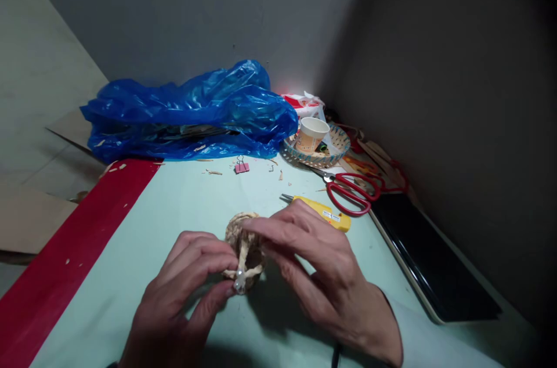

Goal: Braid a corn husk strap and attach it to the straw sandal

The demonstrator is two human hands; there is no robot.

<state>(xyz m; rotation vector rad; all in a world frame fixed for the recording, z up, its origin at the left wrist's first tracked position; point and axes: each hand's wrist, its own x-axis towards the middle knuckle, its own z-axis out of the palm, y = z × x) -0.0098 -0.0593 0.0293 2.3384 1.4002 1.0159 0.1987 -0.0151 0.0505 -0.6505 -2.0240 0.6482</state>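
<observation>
A small, rounded woven straw piece (pixel 237 228) with a hollow in it is held just above the table in front of me. A twisted straw strand (pixel 244 252) crosses its opening, and clear shiny beads (pixel 239 281) sit at its near end. My left hand (pixel 187 281) is closed on the left side, with thumb and fingertips beside the beads. From the right, my right hand (pixel 315 263) grips the piece, its index finger over the far rim and its thumb low on the right side. The right fingertips partly cover the straw.
Yellow-handled pliers (pixel 324 212) lie just beyond my right hand, with red-handled scissors (pixel 352 191) behind them. A black flat panel (pixel 430 258) is at right. Farther back are a woven basket (pixel 342 144) with a paper cup (pixel 312 134), a pink binder clip (pixel 242 168) and a blue plastic bag (pixel 191 107).
</observation>
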